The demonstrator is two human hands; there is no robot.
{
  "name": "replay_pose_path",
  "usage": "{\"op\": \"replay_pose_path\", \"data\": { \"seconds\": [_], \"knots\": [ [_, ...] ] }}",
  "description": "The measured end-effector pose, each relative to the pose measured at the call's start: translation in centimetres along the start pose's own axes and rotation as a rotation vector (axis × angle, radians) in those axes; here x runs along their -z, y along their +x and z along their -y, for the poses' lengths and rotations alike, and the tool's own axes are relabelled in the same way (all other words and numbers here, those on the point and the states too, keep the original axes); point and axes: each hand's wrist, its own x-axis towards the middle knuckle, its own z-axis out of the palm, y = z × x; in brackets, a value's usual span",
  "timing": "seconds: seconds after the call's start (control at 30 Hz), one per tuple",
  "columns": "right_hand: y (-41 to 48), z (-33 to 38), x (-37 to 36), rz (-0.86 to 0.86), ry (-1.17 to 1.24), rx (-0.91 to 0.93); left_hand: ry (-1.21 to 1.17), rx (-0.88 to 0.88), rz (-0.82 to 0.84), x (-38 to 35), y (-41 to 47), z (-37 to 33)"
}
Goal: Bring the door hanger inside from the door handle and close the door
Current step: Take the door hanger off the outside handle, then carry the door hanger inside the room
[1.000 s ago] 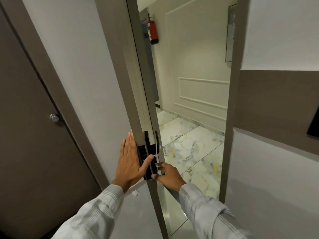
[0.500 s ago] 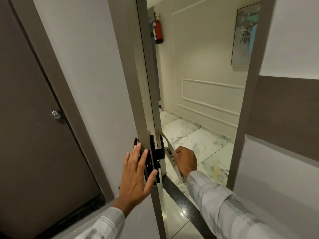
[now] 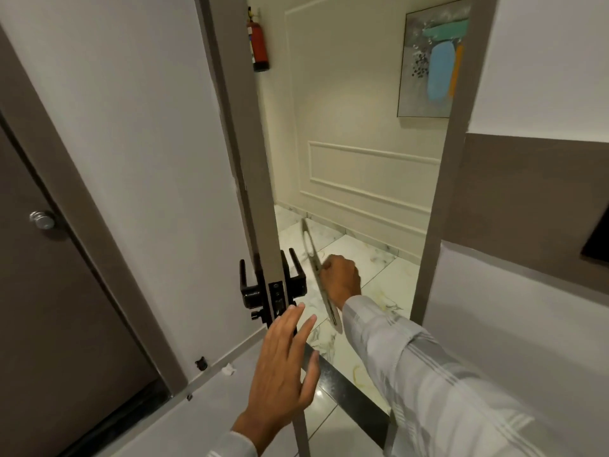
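The door (image 3: 158, 166) stands open, its edge facing me, with a black lever handle on each side: the inner handle (image 3: 247, 285) and the outer handle (image 3: 296, 272). A flat pale door hanger (image 3: 311, 255) with an oval hole is seen edge-on, just right of the outer handle and clear of it. My right hand (image 3: 341, 278) is closed around the hanger's middle, out past the threshold. My left hand (image 3: 283, 361) hovers with fingers spread just below the lock, holding nothing.
The door frame (image 3: 438, 199) bounds the opening on the right. A dark threshold strip (image 3: 349, 394) crosses the floor before marble corridor tiles. A fire extinguisher (image 3: 260, 44) and a painting (image 3: 428, 61) hang in the corridor. A second brown door with a round knob (image 3: 42, 220) is at left.
My right hand has pulled the hanger off the outer handle and lifted it to the right. My left hand has come off the inner handle and dropped lower. The door swung wider.
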Motion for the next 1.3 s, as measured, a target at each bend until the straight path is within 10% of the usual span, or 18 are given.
{"op": "replay_pose_path", "data": {
  "seconds": [0.4, 0.77, 0.87, 1.07, 1.3],
  "knots": [
    [-20.7, -21.6, 7.3, 0.012, 0.44, -0.484, -1.149, 0.905, 0.752, -12.4, -3.4, -11.8],
    [-37.8, -34.1, 21.4, -0.526, 0.41, -0.791, -0.947, 0.235, 1.222, -19.0, -8.3, -34.2],
    [-42.6, -37.2, 25.5, -0.775, 0.301, -0.899, -0.963, 0.205, 1.253, -19.9, -10.0, -41.4],
    [-53.6, -44.5, 32.4, -0.754, 0.48, -0.969, -0.984, 0.175, 1.354, -21.5, -14.8, -54.1],
    [-64.0, -51.7, 38.5, -1.285, 0.688, -1.206, -0.821, -0.134, 1.576, -22.6, -24.5, -64.6]
  ]
}}
